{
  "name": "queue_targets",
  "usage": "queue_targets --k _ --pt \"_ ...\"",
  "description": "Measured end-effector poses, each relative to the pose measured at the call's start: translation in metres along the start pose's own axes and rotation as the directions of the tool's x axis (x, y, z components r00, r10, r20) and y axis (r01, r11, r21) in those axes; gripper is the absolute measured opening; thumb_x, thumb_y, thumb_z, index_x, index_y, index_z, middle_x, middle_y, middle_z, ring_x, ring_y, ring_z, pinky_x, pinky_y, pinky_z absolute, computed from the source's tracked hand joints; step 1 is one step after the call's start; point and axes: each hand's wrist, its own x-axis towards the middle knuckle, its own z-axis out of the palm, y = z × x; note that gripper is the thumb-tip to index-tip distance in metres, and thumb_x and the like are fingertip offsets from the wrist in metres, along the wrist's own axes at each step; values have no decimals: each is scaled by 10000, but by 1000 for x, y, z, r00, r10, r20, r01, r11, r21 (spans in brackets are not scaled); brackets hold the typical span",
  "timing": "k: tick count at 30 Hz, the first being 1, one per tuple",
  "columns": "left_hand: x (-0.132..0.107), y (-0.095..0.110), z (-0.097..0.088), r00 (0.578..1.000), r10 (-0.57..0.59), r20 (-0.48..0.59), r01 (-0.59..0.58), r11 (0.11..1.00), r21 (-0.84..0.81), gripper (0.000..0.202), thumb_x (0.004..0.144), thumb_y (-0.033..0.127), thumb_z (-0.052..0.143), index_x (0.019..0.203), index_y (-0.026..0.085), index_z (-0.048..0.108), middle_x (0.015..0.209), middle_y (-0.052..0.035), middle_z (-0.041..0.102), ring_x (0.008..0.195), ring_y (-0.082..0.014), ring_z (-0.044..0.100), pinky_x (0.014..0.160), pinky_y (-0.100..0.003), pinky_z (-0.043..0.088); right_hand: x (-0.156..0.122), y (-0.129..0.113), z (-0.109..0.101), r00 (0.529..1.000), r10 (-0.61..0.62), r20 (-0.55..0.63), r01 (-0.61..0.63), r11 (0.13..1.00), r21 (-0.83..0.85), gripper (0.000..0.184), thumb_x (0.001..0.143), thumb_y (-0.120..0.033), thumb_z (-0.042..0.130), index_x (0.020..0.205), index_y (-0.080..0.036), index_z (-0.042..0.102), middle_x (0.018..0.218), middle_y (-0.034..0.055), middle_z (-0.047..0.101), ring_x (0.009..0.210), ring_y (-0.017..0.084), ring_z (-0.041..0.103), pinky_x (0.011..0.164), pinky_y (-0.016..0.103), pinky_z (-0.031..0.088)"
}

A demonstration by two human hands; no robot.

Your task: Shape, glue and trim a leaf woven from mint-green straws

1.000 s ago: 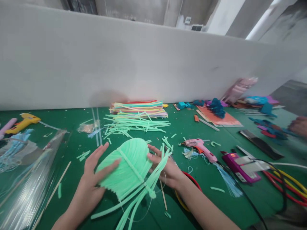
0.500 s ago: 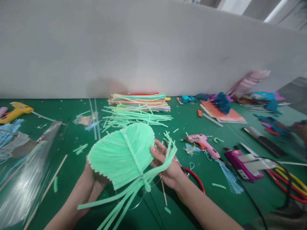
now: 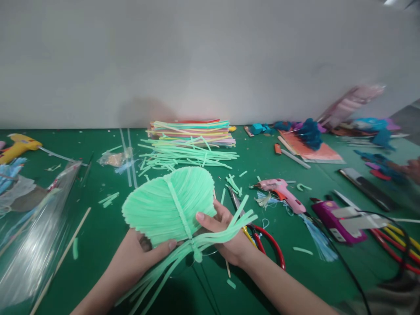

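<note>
A mint-green leaf-shaped piece (image 3: 167, 203) made of pipe cleaners is held above the green table (image 3: 98, 227), with loose green strands trailing from its base. My left hand (image 3: 139, 258) grips its lower left edge from beneath, thumb over the front. My right hand (image 3: 226, 234) holds the right side, thumb pressed on the leaf and several strands lying across the palm.
Loose green pipe cleaners (image 3: 183, 157) and a coloured stack (image 3: 193, 130) lie behind. A pink glue gun (image 3: 282, 192), red-handled pliers (image 3: 267, 243), a purple device (image 3: 337, 221) and cables sit right. Clear plastic wrap (image 3: 36, 236) and a yellow glue gun (image 3: 18, 146) lie left. Another person's hand (image 3: 411, 168) shows far right.
The leaf was lifted off the table and tilted towards me. My left hand went from lying flat on top of it to gripping it from underneath.
</note>
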Motion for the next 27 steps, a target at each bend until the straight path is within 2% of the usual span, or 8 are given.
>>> queue_targets --k 3,5,7,10,14,21,24,27 --pt "-3 3 7 997 33 -69 -32 999 19 259 606 407 836 706 198 720 929 -98 795 874 -322 745 816 -397 594 1 2 -1 1000 25 -14 -25 1000 -12 513 716 -319 849 1163 -191 633 1013 53 755 762 176 716 597 261 539" --pt "-5 5 9 994 52 -95 -46 997 63 257 609 402 824 552 217 655 836 -91 792 825 -320 744 773 -384 594 1 4 -2 1000 24 -19 -24 1000 -7 499 720 -311 850 1151 -187 633 987 45 759 683 139 695 603 254 539" --pt "-6 6 10 990 68 -126 -52 991 126 297 609 404 816 488 231 608 702 -76 766 763 -311 738 727 -369 588 1 4 -2 1000 16 -20 -16 1000 0 473 728 -304 847 1134 -188 635 980 40 761 663 121 683 618 246 539" --pt "-9 6 9 986 49 -157 -24 988 154 248 581 412 829 570 229 661 596 -48 725 666 -290 719 648 -345 574 1 3 -3 1000 -8 -16 8 1000 -5 455 755 -306 827 1152 -198 634 1028 47 755 767 146 710 650 244 539" --pt "-9 4 8 990 -3 -139 8 999 38 324 571 410 828 803 205 733 774 -63 785 751 -292 736 677 -336 576 2 3 -3 999 -33 -16 33 999 -27 473 776 -316 808 1200 -219 622 1109 52 737 895 185 717 655 252 538" --pt "-4 0 7 996 30 -78 -20 992 122 276 636 415 792 779 183 750 805 -81 798 780 -302 744 722 -345 571 2 6 -4 1000 -17 0 17 999 -34 472 778 -333 807 1199 -222 623 1109 53 734 857 177 713 656 258 534" --pt "-4 -1 7 996 28 -80 -22 997 74 284 622 392 805 802 179 751 827 -77 801 807 -304 745 744 -344 572 3 7 -4 1000 -16 0 16 1000 -20 486 756 -329 827 1188 -226 630 1090 45 737 797 154 703 649 249 527" --pt "-4 -3 8 995 -38 -95 37 999 -9 324 622 381 816 863 181 733 877 -70 804 863 -300 749 781 -349 579 4 7 -5 1000 -23 -7 23 999 -22 456 767 -320 820 1175 -226 640 1054 37 743 691 111 667 600 225 499"
